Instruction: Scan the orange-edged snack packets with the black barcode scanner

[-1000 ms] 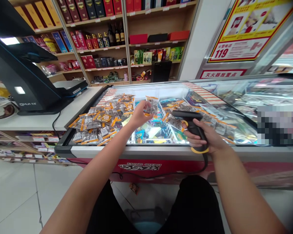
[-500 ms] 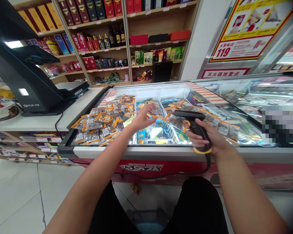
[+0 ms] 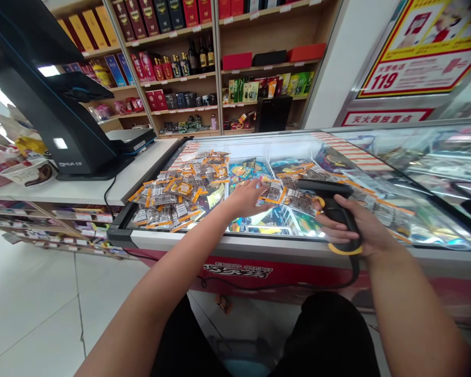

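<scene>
My right hand (image 3: 347,225) is wrapped around the grip of a black and yellow barcode scanner (image 3: 339,209), its head turned to the left. My left hand (image 3: 249,199) reaches over the glass top of the chest freezer (image 3: 255,242), palm down and fingers stretched out. Right by its fingertips lies a clear snack packet (image 3: 273,190) with orange edges; whether they touch I cannot tell. More such packets (image 3: 298,200) lie in front of the scanner. A large heap of packets (image 3: 180,188) covers the glass to the left.
On the left, a counter (image 3: 121,180) carries a black weighing machine (image 3: 78,141) and a white bowl (image 3: 27,173). The scanner's cable (image 3: 259,288) loops along the freezer front. One packet (image 3: 223,303) lies on the floor. Shelves (image 3: 215,78) with boxes and bottles stand behind.
My left hand has flattened, fingers extending to the right, and a packet now shows clearly by its fingertips. The whole view has shifted slightly. My right hand still holds the scanner.
</scene>
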A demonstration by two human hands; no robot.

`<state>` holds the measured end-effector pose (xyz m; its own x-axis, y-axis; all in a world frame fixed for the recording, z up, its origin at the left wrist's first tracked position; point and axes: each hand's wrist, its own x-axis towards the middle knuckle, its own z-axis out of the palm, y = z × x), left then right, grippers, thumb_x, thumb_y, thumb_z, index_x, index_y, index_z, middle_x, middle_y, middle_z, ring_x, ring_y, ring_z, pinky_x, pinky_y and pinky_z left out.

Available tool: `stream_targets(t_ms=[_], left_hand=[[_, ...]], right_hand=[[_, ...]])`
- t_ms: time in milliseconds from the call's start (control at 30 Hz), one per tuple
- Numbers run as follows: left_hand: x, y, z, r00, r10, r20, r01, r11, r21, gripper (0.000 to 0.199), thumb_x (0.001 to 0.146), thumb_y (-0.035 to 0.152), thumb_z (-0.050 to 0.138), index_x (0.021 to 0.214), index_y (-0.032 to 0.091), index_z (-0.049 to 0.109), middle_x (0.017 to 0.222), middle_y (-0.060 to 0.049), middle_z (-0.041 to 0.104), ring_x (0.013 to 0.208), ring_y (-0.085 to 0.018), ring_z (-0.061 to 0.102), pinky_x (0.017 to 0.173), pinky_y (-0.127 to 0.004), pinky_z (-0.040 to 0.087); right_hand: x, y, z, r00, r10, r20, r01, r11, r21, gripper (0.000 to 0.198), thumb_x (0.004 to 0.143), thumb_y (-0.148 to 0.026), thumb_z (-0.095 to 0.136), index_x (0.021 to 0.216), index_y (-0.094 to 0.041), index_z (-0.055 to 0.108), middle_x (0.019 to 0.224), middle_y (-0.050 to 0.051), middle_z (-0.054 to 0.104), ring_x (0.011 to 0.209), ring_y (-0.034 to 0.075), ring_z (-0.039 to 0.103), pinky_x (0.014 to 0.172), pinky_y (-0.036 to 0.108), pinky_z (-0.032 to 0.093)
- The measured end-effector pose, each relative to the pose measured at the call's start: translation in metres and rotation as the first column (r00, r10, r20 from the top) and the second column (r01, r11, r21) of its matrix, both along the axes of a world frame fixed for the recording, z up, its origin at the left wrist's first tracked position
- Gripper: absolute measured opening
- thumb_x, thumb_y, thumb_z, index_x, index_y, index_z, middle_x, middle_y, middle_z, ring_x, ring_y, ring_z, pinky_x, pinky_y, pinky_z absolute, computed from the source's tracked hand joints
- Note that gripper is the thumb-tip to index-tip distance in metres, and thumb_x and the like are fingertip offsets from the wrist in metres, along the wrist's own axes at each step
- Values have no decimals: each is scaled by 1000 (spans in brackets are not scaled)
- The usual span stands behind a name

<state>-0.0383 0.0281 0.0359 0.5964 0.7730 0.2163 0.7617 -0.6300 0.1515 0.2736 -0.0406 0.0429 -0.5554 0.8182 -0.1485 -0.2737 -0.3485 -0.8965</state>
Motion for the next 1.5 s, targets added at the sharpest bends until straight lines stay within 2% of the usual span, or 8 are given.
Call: stream_targets(t_ms=[200, 367, 500, 800, 867, 967, 1133, 1500], left_hand=[[5, 2, -1, 999, -13, 48, 16, 998, -66, 64, 114, 58, 55, 171, 28, 51, 181, -14, 54, 168, -35, 49, 138, -56, 39], [-15, 7, 13, 814, 570, 112, -572, 820, -20, 50, 113, 43, 57, 156, 18, 62, 169, -28, 58, 156, -46, 57, 123, -64, 51], [-35, 11, 16, 738, 672, 68, -669, 741, -57, 41, 110, 44, 63, 143, 20, 68, 163, -28, 60, 152, -50, 60, 118, -64, 53], [-22, 17, 5, 855, 453, 254, -437, 892, -119, 29, 96, 29, 83, 121, 22, 69, 141, -19, 70, 136, -38, 68, 117, -50, 53], [-21, 19, 7, 765, 465, 446, -388, 885, -257, 36, 94, 28, 84, 126, 22, 68, 140, -18, 72, 136, -37, 68, 117, -47, 53], [-22, 21, 15, 434, 520, 735, -90, 837, -539, 32, 101, 31, 71, 132, 22, 68, 135, -14, 77, 129, -31, 73, 113, -43, 57], [-19, 14, 27, -24, 646, 763, 477, 678, -559, 32, 100, 25, 52, 126, 21, 70, 127, -12, 83, 132, -31, 75, 115, -48, 60], [-11, 7, 30, -60, 701, 711, 561, 613, -557, 34, 97, 22, 50, 125, 19, 70, 128, -13, 83, 136, -33, 75, 123, -56, 57]], right_hand=[[0, 0, 0, 1000, 9, -7, -9, 1000, 15, 37, 104, -62, 74, 105, -25, 66, 57, -9, 40, 43, 4, 3, 41, 19, 16], [1, -1, 0, 1000, -9, 1, 9, 1000, -8, 39, 104, -62, 76, 105, -24, 68, 58, -9, 41, 45, 3, 3, 41, 17, 20], [1, 0, 0, 1000, -6, -7, 6, 1000, -17, 39, 103, -61, 77, 106, -23, 68, 58, -9, 41, 44, 2, 4, 41, 16, 22], [0, -1, 1, 1000, -27, -5, 27, 999, -39, 42, 100, -61, 81, 104, -22, 67, 58, -9, 44, 44, 1, 4, 41, 14, 26], [0, 0, 0, 1000, -21, 7, 21, 999, -34, 44, 98, -63, 83, 103, -22, 67, 58, -9, 45, 43, 1, 5, 39, 14, 27], [0, 1, -1, 1000, -21, 10, 21, 999, -28, 47, 95, -64, 86, 103, -23, 65, 57, -9, 45, 42, 1, 6, 38, 14, 28], [0, -1, -1, 1000, -6, 10, 6, 999, -41, 50, 93, -66, 88, 103, -23, 65, 56, -10, 44, 40, 1, 9, 38, 13, 28], [-1, -6, 1, 997, -52, 54, 58, 991, -120, 53, 89, -67, 93, 96, -23, 64, 56, -9, 45, 42, -1, 10, 42, 15, 20]])
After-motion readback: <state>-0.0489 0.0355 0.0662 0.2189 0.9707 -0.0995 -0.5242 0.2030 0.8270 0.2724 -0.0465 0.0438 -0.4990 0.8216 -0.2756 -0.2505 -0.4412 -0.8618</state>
